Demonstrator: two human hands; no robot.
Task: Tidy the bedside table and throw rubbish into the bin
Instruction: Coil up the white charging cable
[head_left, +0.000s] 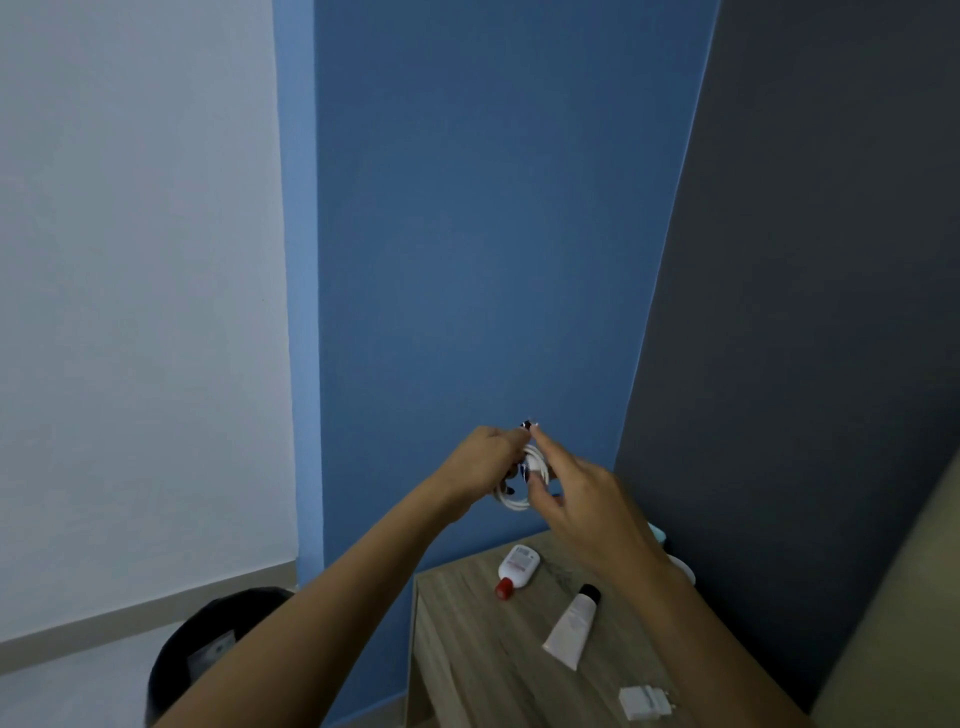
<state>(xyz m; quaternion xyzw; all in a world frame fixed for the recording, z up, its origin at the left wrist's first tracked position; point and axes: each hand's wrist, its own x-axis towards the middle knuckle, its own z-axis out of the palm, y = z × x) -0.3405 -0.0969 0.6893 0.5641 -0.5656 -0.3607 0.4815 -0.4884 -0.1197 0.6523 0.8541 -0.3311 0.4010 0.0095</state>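
White cable (521, 491), coiled into loops, sits between our two hands, raised in front of the blue wall (467, 234) and above the far edge of the wooden surface (467, 649). Our left hand (480, 462) is curled closed around the coil from its nine o'clock side, fingers folded over the loops. Our right hand (582, 506) comes in from the three o'clock side; it is partly open, with the thumb and forefinger pinched on the cable near the top of the coil and the remaining fingers loosely spread. Dark-painted nails show at the fingertips. A loop of the cable hangs out at six o'clock below the left hand.

On the surface, a small white bottle with a red cap (515, 570) lies on its side at roughly twelve o'clock of the visible top, cap pointing towards us. Near it, towards four o'clock, a pale tube with a black cap (570, 629) lies flat, apart from the bottle. At the surface's near edge, towards five o'clock, a white plug adapter (644, 702) lies well apart from the tube. Behind our right wrist a pale teal object and a white rim peek out, too hidden to identify.

At eight o'clock of the surface, on the floor, stands a black bin (208, 654), with something pale inside that we cannot make out.
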